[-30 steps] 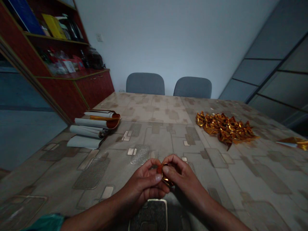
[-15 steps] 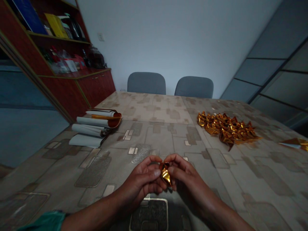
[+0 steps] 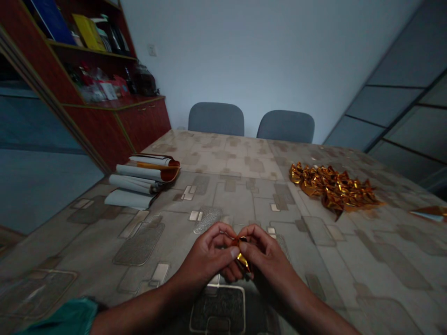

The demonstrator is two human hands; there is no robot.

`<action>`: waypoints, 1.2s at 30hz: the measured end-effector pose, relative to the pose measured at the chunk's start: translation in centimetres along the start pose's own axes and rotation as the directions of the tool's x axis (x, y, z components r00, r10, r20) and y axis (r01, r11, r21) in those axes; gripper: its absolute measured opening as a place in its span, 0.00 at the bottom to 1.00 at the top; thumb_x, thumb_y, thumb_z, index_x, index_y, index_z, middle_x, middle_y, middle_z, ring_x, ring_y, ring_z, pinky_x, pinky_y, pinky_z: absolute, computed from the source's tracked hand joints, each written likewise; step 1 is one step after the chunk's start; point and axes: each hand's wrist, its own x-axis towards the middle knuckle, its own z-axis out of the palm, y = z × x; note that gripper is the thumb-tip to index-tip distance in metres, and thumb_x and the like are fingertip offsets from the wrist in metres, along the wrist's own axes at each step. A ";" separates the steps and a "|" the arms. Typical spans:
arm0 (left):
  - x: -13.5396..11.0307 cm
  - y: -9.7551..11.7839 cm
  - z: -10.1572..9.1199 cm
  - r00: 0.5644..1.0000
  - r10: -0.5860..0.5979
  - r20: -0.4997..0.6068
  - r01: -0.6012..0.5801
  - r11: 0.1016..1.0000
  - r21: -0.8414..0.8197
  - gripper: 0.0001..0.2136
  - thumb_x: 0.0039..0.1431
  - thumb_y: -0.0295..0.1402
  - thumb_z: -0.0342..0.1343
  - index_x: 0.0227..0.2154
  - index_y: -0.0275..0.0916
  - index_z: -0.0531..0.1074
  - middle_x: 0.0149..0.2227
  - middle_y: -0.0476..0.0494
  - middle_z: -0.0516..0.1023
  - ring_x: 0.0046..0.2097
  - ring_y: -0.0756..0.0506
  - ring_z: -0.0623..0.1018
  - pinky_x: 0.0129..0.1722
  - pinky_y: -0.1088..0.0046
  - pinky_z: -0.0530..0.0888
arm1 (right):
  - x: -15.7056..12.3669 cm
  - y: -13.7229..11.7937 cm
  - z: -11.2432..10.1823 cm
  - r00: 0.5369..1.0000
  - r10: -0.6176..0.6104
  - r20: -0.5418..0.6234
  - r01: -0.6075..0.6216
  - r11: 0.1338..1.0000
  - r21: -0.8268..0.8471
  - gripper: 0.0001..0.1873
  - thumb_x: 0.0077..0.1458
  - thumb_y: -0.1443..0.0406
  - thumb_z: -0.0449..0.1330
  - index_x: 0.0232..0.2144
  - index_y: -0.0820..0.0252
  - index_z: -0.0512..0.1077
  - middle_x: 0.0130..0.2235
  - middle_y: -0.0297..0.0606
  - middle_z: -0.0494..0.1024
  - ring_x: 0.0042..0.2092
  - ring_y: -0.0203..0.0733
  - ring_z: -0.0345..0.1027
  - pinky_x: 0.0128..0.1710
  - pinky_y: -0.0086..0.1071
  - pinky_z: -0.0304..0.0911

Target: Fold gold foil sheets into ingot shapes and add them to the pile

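Both my hands meet low in the middle of the view, just above the patterned table (image 3: pixel 244 186). My left hand (image 3: pixel 209 258) and my right hand (image 3: pixel 267 258) pinch a small folded piece of gold foil paper (image 3: pixel 241 256) between thumbs and fingertips. The fingers of both hands are curled and closed around it, hiding most of it. A pile of several finished gold foil folds (image 3: pixel 333 188) lies far to the right on the table.
Rolled sheets of paper (image 3: pixel 141 179) with white backs and an orange-gold face lie at the left. Another gold sheet (image 3: pixel 431 213) shows at the right edge. Two grey chairs (image 3: pixel 251 122) stand at the far side. A red-brown cabinet (image 3: pixel 104 107) with shelves is at left.
My hands have stayed together, working the gold foil piece between the fingertips; it has turned and is more covered now. The view has shifted slightly.
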 end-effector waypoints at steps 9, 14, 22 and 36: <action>-0.1 0.1 -0.2 1.000 -0.003 0.011 0.003 1.000 0.005 0.18 0.54 0.41 0.69 0.37 0.39 0.66 0.28 0.52 0.78 0.22 0.50 0.80 0.21 0.79 0.74 | -0.2 -0.2 -0.1 0.998 0.041 0.044 -0.045 0.996 0.079 0.13 0.49 0.60 0.65 0.33 0.58 0.68 0.23 0.26 0.70 0.21 0.30 0.60 0.21 0.25 0.55; -0.1 0.1 -0.2 1.000 -0.009 -0.002 0.009 1.000 0.013 0.18 0.53 0.41 0.69 0.37 0.38 0.67 0.28 0.51 0.78 0.22 0.50 0.80 0.21 0.79 0.73 | -0.1 -0.1 -0.3 0.997 0.021 0.070 -0.028 0.996 0.088 0.14 0.47 0.59 0.67 0.33 0.58 0.68 0.24 0.27 0.70 0.21 0.30 0.60 0.21 0.26 0.55; 0.0 -0.1 -0.3 1.000 -0.014 -0.017 0.014 1.000 0.011 0.20 0.51 0.42 0.70 0.37 0.38 0.67 0.27 0.51 0.78 0.22 0.49 0.79 0.21 0.78 0.74 | 0.2 0.2 -0.5 0.992 0.014 0.121 -0.021 0.998 0.055 0.17 0.47 0.58 0.69 0.35 0.57 0.67 0.24 0.26 0.69 0.21 0.30 0.58 0.20 0.25 0.54; -0.3 0.3 -0.1 1.000 -0.001 -0.012 0.001 1.000 0.029 0.18 0.54 0.42 0.68 0.39 0.38 0.68 0.30 0.49 0.78 0.24 0.49 0.80 0.22 0.78 0.73 | -0.6 -1.0 -0.4 0.996 0.011 0.091 -0.020 0.995 0.102 0.12 0.50 0.59 0.66 0.35 0.58 0.70 0.27 0.30 0.71 0.25 0.33 0.62 0.24 0.28 0.57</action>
